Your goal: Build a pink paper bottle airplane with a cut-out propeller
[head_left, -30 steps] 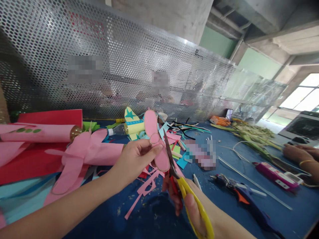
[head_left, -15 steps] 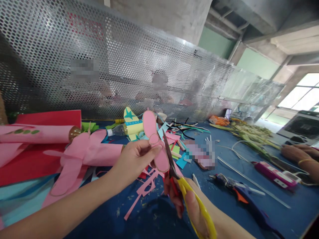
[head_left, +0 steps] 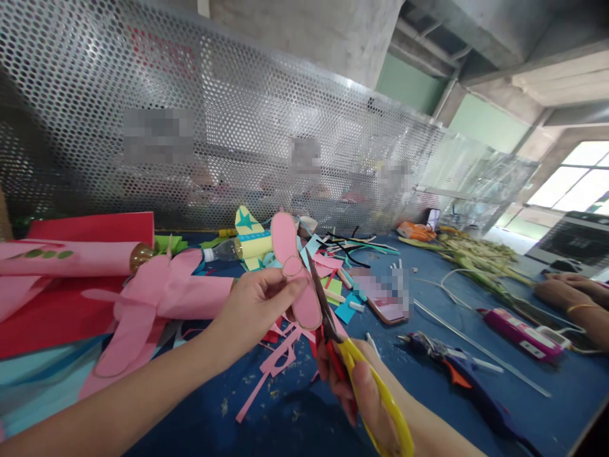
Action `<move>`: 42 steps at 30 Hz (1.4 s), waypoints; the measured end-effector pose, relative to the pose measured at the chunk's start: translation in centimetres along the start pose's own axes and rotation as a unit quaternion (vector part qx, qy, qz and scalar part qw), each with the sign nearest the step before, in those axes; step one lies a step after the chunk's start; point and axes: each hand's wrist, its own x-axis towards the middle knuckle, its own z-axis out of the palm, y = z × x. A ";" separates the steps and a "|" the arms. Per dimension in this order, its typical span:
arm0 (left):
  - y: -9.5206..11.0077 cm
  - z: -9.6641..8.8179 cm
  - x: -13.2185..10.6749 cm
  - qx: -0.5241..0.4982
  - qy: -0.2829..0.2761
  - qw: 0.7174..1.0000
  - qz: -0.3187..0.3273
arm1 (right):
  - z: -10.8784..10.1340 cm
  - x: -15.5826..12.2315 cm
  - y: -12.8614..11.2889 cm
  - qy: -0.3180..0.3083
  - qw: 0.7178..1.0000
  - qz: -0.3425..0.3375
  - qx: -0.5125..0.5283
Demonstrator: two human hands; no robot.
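My left hand [head_left: 254, 303] pinches a pink paper cut-out [head_left: 295, 270] shaped like two rounded lobes, held upright over the blue table [head_left: 266, 419]. My right hand [head_left: 366, 397] grips yellow-handled scissors [head_left: 354, 368], whose blades run up along the right edge of the pink shape. Pink paper trimmings [head_left: 273, 362] lie on the table right below the hands.
A pink paper plane model [head_left: 157, 292] and red sheets [head_left: 85, 228] lie at left. A yellow bottle plane [head_left: 250, 241], a phone [head_left: 387, 304], a dark blue glue gun [head_left: 457, 371] and a pink power strip [head_left: 521, 333] lie around. Another person's hands [head_left: 568, 292] rest at right. A perforated metal screen [head_left: 238, 127] backs the table.
The scissors and the pink shape have shifted slightly left and the blades have closed a little along the paper's edge. Otherwise the scene is the same.
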 end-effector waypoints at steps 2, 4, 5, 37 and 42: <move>0.0 0.0 0.0 0.003 0.005 1.000 0.001 | 0.0 0.1 0.0 -0.006 1.000 -0.015 -0.005; 0.1 0.0 0.0 0.008 0.008 1.000 0.001 | -0.1 0.2 0.1 -0.004 1.000 -0.026 -0.012; 0.2 0.0 0.0 0.008 0.008 1.000 0.001 | -0.1 0.2 0.1 -0.001 1.000 -0.026 -0.014; -2.9 0.2 1.3 -0.162 -0.059 0.972 -0.162 | -2.6 3.6 1.7 0.113 0.974 0.052 -0.191; -3.0 0.1 1.1 -0.085 -0.077 0.987 -0.110 | -2.4 3.5 0.5 0.160 0.971 -0.017 -0.178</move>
